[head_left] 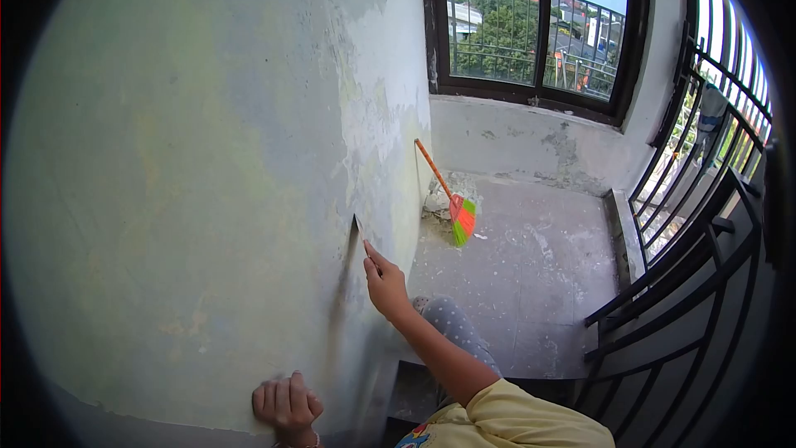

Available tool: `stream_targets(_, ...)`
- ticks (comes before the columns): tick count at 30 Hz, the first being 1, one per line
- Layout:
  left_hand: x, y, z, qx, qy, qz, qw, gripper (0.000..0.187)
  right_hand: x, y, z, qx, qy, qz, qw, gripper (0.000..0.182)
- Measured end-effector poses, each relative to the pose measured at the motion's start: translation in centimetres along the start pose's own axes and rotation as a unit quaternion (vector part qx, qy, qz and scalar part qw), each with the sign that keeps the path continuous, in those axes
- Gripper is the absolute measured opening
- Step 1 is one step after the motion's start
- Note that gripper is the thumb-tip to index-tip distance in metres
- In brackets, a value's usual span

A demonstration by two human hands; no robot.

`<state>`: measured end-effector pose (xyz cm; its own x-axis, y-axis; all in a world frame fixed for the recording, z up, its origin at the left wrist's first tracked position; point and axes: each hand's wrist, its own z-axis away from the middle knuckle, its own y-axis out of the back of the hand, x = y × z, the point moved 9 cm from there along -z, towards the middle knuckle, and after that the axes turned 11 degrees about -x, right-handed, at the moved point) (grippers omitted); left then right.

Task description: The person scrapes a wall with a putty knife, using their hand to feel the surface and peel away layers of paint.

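Observation:
My right hand [386, 284] is closed around the handle of a scraper [359, 227]. Its thin, dark-tipped blade points up and meets the patchy wall [232, 199], or comes very close to it. Around the blade the paint is worn, in pale green, grey and white. Lower down, my left hand [286, 405] rests against the bottom part of the wall with its fingers curled in. Nothing shows in that hand.
A broom [463, 220] with orange and green bristles leans in the corner by crumbled plaster. Flakes dot the grey floor [539, 282]. Black metal railings [696, 282] stand at the right. A dark-framed window [539, 33] is at the back.

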<state>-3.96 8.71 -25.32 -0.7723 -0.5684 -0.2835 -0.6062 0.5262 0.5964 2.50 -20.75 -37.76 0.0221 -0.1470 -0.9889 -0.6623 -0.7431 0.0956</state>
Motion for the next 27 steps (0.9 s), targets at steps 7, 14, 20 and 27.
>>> stream_targets(7,0.7,-1.1,-1.4,-0.020,0.006,-0.047,0.999,0.030,2.4,5.3,-15.8,-0.004,-0.027,0.001,1.000,0.044)
stream_targets(14,0.9,0.0,-3.8,0.003,0.027,-0.080,0.996,0.052,4.0,2.5,-9.3,-0.003,0.089,0.006,0.996,0.044)
stream_targets(20,1.5,-0.4,-4.2,-0.004,-0.002,-0.090,0.996,0.049,4.5,5.4,-17.4,0.021,-0.079,-0.053,0.995,0.043)
stream_targets(27,1.6,-0.8,-4.5,0.020,0.038,-0.117,0.992,0.043,5.3,5.1,-13.0,-0.056,-0.025,-0.019,0.998,0.044)
